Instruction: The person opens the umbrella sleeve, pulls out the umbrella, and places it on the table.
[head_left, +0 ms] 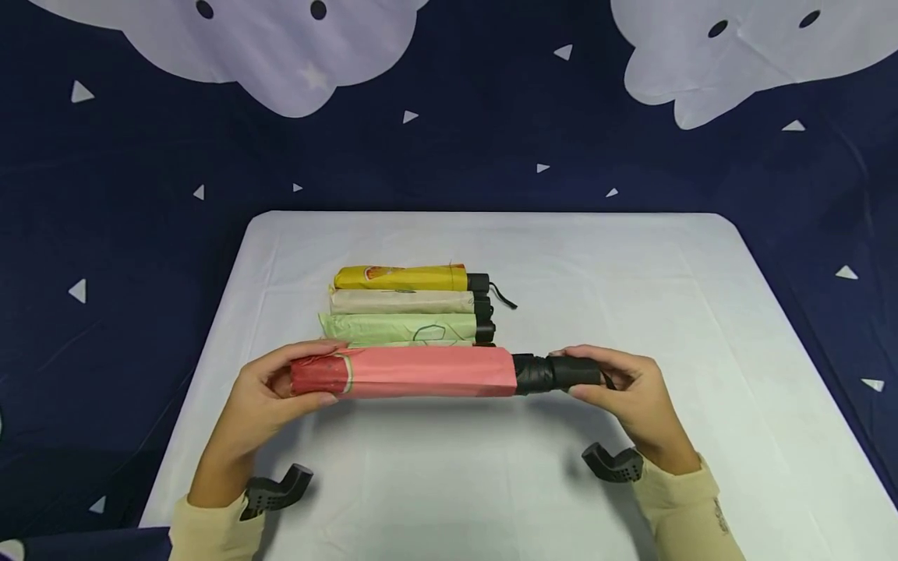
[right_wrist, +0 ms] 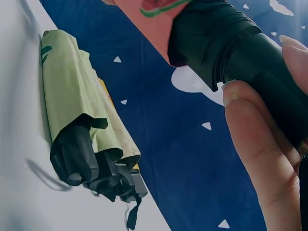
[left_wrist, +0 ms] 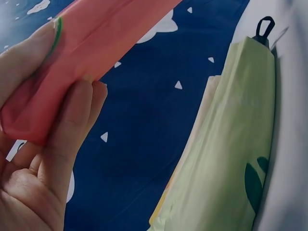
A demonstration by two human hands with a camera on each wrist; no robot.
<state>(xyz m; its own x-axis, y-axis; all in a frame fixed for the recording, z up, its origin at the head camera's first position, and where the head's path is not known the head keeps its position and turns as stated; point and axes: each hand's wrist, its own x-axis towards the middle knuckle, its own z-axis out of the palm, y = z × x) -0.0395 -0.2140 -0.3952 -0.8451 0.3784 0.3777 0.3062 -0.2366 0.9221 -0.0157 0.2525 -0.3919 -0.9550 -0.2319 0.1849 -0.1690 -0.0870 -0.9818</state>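
A folded umbrella [head_left: 431,372] in a pink-red sleeve with a green curved line lies level between both hands, raised over the table. My left hand [head_left: 263,397] grips its sleeved red end, thumb on one side and fingers on the other, as the left wrist view also shows. At the other end, my right hand [head_left: 634,393] pinches the black handle [right_wrist: 262,72] between thumb and fingers. Just behind it lie a light green umbrella [head_left: 400,327], a beige umbrella [head_left: 400,301] and a yellow umbrella [head_left: 400,277], side by side with handles to the right.
A white-covered table [head_left: 631,288] with rounded far corners bears the row of umbrellas. Another green edge shows partly hidden beneath the raised one. A black wrist strap [head_left: 519,296] trails from the yellow umbrella's handle. Behind the table hangs a dark blue cloth [head_left: 477,148] with clouds and triangles.
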